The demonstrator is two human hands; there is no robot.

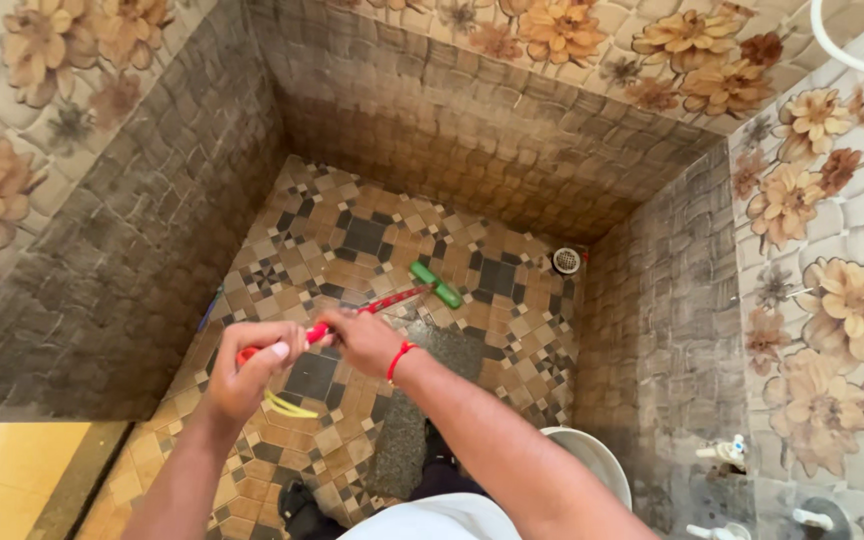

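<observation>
Red-handled floor wiper (392, 298) | green head | left hand (247, 370), right hand (357, 340) gripping

We see a green-headed brush (436, 284) on a red handle (382, 302), a brown geometric-patterned floor (352, 240), flower-printed wall tiles (832, 250) and a red wristband (398, 360).

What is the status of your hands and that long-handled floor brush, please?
Left hand and right hand both grip red handle. Green brush head on tiled floor. Floor drain beyond, apart.
</observation>
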